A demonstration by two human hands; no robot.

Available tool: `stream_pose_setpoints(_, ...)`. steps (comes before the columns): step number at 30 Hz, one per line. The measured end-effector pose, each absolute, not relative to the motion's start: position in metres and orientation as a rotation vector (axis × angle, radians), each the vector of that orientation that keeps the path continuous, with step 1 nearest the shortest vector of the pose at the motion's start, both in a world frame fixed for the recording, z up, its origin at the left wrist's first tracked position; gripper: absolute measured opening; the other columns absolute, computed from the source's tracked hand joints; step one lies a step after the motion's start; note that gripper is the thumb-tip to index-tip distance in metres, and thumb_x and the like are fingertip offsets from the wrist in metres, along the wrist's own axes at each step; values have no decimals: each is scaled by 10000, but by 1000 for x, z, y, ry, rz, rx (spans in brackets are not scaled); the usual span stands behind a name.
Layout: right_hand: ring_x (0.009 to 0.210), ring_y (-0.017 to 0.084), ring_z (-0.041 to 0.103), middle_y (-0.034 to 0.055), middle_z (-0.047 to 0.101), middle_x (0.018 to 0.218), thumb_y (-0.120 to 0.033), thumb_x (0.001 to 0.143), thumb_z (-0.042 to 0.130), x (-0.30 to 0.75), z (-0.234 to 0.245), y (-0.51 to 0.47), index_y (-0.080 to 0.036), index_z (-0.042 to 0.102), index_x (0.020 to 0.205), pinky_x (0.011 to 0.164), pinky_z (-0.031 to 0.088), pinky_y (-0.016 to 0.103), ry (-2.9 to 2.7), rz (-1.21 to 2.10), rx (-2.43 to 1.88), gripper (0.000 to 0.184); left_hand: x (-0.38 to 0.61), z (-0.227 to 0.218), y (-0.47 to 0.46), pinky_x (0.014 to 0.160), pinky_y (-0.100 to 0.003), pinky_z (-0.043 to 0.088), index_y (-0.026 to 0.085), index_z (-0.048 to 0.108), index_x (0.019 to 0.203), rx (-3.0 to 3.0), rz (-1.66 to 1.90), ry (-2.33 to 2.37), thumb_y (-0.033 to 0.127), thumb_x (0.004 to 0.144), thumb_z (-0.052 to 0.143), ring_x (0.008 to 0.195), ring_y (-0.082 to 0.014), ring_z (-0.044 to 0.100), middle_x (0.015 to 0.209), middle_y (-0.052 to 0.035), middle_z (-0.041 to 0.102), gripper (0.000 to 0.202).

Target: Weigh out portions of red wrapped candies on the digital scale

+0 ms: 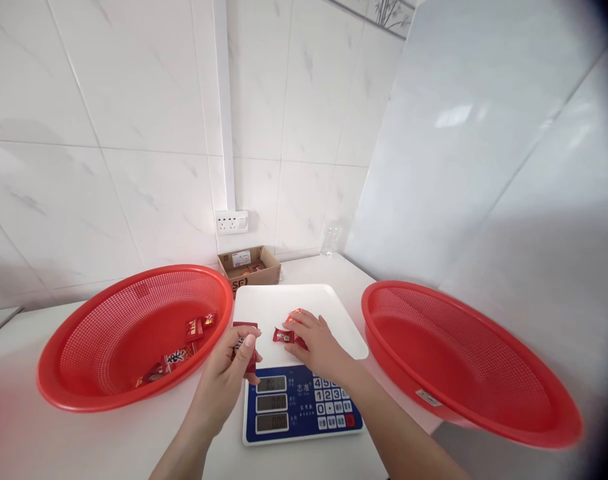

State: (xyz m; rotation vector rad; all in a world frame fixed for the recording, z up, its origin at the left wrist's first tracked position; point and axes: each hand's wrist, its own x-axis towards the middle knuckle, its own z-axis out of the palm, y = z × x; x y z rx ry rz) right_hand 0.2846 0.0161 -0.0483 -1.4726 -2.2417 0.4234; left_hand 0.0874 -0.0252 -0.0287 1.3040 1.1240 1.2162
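Note:
Between the thumb and fingers of my left hand [221, 383] is a dark red snack packet [252, 364] with white print, held over the front left of the scale. My right hand [321, 347] reaches over the white weighing plate [264, 303], its fingers curled down on small red packets. One small red packet [283, 336] shows left of those fingertips, and an orange-red packet [295, 315] shows behind them. My palm hides part of this little group. The scale's blue panel [304, 427] faces me, with three displays at left and keys at right.
On the left, a red mesh basket [134, 283] holds several snack packets [177, 357]. Another red basket [464, 400] stands at the right edge. Behind the scale are a cardboard box [261, 275] with some packets and a clear plastic bottle [330, 241]. Tiled walls close the back.

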Motion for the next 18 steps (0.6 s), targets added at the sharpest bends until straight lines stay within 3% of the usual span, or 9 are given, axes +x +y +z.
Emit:
stream_pose_setpoints(4,1393,298,213,28,473,1409,-249,902,458,275,-51,19,-299,607,1181,1076,120,612,-2353,426,-1491,321,87,-28,-25,520,-256,528,193,553,980,1308,1203,1126,590,807,495,699,-152,521,737,-9,543,437)
stream_pose_setpoints(11,1373,260,277,28,540,1340,-156,848,469,287,-45,10,-247,698,901,1092,153,571,-2267,470,-1508,253,86,-30,-25,530,-267,532,198,556,998,1321,1199,1126,581,815,489,702,-149,527,775,-10,542,430)
stream_pose_setpoints(16,1381,288,255,94,420,1442,-230,852,496,291,-51,11,-206,609,1172,1089,215,540,-2164,519,-1599,340,87,-31,-24,535,-265,532,199,558,979,1325,1180,1124,581,819,484,682,-141,528,762,-5,536,421)
stream_pose_setpoints(18,1369,289,282,109,441,1425,-260,867,488,289,-55,14,-192,596,1199,1085,236,525,-2181,520,-1573,355,87,-31,-24,531,-263,529,197,560,968,1323,1180,1124,586,814,488,669,-137,525,759,-3,535,425)
